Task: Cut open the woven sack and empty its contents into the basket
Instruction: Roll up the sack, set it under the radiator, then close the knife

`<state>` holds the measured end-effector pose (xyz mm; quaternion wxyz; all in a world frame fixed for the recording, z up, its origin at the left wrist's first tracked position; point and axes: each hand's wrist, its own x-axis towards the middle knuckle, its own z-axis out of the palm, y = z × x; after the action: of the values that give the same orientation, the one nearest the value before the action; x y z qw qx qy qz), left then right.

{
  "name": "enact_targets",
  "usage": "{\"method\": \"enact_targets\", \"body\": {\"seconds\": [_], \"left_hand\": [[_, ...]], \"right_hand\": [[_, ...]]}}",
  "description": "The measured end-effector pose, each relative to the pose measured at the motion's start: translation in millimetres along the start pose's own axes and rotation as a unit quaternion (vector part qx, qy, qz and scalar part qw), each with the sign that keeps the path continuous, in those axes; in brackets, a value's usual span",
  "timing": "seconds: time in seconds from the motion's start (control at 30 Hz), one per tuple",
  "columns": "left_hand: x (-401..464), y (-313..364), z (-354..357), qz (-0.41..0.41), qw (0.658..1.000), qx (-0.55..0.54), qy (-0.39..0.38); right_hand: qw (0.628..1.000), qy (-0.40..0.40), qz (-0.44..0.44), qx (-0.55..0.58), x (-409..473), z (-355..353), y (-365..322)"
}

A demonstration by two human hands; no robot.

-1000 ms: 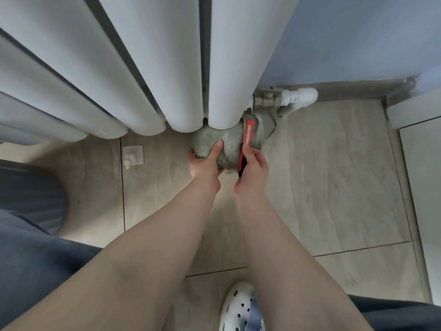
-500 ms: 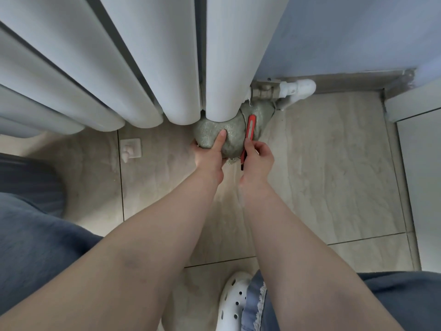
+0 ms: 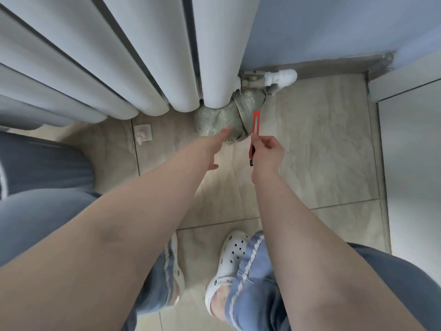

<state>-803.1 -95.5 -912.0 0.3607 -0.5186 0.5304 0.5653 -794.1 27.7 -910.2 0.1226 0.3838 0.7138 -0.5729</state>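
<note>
1. On the far left a dark gray round thing [image 3: 45, 163] stands on the floor [image 3: 322, 163], close to the person's left knee. What it is cannot be told.
2. A small white fitting [image 3: 142, 133] sits on the floor just below the radiator's tubes.
3. The big white radiator [image 3: 143, 56] fills the top left. Its fat tubes end just above the floor.
4. The left hand [image 3: 216, 145] is open, with the fingers stretched out and blurry. It holds nothing. One fingertip lies over the front of the sack; whether it touches cannot be told.
5. The woven sack [image 3: 214, 118] is gray-green and lumpy. It lies on the floor where the floor meets the wall, tucked under the last radiator tube. Its long side runs from left to right and a bit away, toward the pipe. Its far right end [image 3: 250, 100] is bunched up.
6. The right hand [image 3: 267, 151] is closed around the low end of a red utility knife [image 3: 254, 129]. Thumb and fingers pinch the handle.
7. The knife is long and thin. It points up and away, toward the wall, and its top end lies just beside the sack's right side.
8. A white pipe fitting [image 3: 281, 77] sticks out by the wall, just behind the sack.
9. Near the bottom, two white clogs [image 3: 229, 259] stand on the floor tiles under blue jeans.
</note>
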Motion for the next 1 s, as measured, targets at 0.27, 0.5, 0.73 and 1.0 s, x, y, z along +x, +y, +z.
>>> {"method": "enact_targets", "body": {"seconds": [0.27, 0.5, 0.73, 1.0], "left_hand": [[-166, 9, -15, 0.161, 0.983, 0.015, -0.088], [-348, 14, -30, 0.183, 0.974, 0.081, -0.108], [-473, -7, -15, 0.232, 0.943, 0.168, -0.171], [-586, -93, 4, 0.237, 0.884, 0.303, -0.268]], "right_hand": [[0.985, -0.169, 0.042, -0.018, -130, -75, -84], [0.987, -0.157, 0.035, -0.009, -261, -169, -172], [0.985, -0.027, 0.088, 0.146, -397, -245, -205], [0.930, 0.166, 0.121, 0.304, -548, -309, -170]]}}
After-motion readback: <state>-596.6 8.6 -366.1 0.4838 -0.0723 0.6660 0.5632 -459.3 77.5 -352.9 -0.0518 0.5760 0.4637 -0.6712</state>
